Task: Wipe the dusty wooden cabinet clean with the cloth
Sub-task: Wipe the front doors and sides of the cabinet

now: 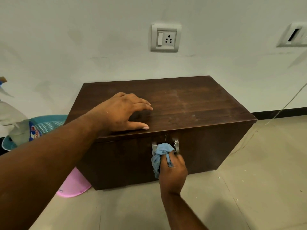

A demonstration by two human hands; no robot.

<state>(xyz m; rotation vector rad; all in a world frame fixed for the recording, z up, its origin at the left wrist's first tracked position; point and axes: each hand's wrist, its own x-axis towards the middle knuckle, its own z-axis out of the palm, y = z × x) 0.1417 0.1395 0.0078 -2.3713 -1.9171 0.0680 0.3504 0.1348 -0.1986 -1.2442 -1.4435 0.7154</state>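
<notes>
Left hand atop cabinet, cloth in right hand against handles

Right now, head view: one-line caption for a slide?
Left hand rests on the cabinet top; right hand holds a blue cloth at the door handles.

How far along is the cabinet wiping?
Done: the dark brown wooden cabinet's top looks cleaner near the left hand. In hand: the right hand holds the crumpled blue cloth against the front doors by the metal handles. Left: pale dusty streaks on the top's right half.
</notes>
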